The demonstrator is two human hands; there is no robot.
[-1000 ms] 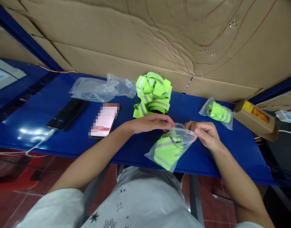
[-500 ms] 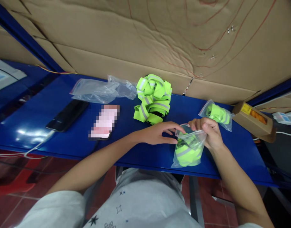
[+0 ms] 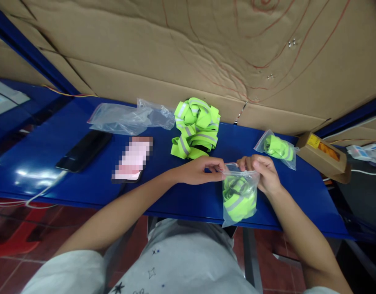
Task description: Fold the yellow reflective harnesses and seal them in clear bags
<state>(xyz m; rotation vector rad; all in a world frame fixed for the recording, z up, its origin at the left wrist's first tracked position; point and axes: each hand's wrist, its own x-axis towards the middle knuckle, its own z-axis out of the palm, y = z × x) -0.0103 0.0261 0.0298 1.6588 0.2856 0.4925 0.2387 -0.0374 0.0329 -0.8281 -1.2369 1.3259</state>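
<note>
A clear zip-lock bag [image 3: 241, 179] hangs between both hands over the front edge of the blue table. Inside it lies a rolled-up neon yellow-green strap [image 3: 240, 204] with grey reflective stripes. My left hand [image 3: 203, 170] pinches the left corner of the bag's mouth. At the right corner, my right hand [image 3: 264, 171] grips the top edge with thumb and curled fingers. The mouth shows a narrow gap. Behind my left hand sits a loose heap of the same reflective straps [image 3: 197, 126]. A filled bag [image 3: 277, 149] lies to the right at the back.
Clear plastic bags [image 3: 120, 118] lie at the back left. A black power bank or phone [image 3: 85, 151] with a white cable and a phone with a blurred screen [image 3: 133, 159] lie left. A cardboard box [image 3: 323, 157] stands right; a cardboard wall [image 3: 139, 53] closes the back.
My left fingers have come out of the bag's opening and closed on its left corner. The mouth is stretched straighter and narrower, and the bag hangs more upright.
</note>
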